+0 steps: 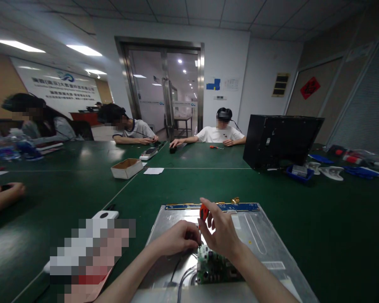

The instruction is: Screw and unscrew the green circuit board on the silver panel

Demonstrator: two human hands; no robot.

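Observation:
A metal display panel [262,231] lies flat before me, with a blue strip board [180,207] along its far edge. On the panel sits a green circuit board [211,269], partly covered by my right forearm, with dark cables [183,280] at its left. My right hand [219,229] holds an orange-handled screwdriver [204,211] upright between thumb and fingers, its lower end near the board's top left corner. My left hand [183,237] is closed beside that end; what its fingertips pinch is hidden.
A black monitor [281,141] stands at the right, near a blue tray [300,172]. An open cardboard box [128,168] is ahead left. A white power strip [105,215] lies left. Other people sit around the table; a person's hand [6,195] is at far left.

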